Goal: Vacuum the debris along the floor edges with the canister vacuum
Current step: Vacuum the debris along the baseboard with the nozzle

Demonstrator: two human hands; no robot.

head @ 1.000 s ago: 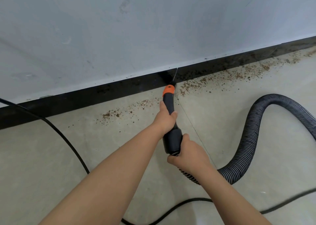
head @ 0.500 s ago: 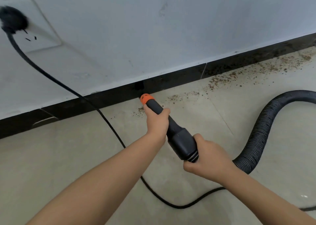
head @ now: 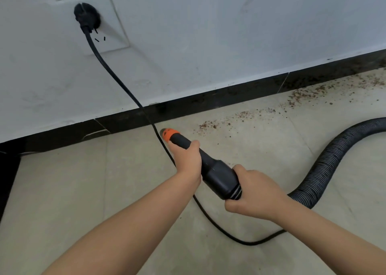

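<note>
Both hands hold the vacuum nozzle (head: 208, 170) low over the floor: left hand (head: 187, 160) wrapped near its orange tip (head: 169, 133), right hand (head: 252, 193) gripping the hose (head: 325, 170) end. Debris (head: 240, 118) lies along the black baseboard (head: 208, 99), right of the tip.

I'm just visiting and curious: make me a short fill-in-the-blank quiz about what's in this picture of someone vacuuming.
1. The tip of the vacuum nozzle is coloured ____.
2. The power cord runs up to a plug in a ____ on the wall.
3. The left hand grips the nozzle nearer the tip; the right hand holds the end that joins the ribbed ____.
4. The brown debris lies beside the black ____.

Missing words: orange; socket; hose; baseboard
</note>
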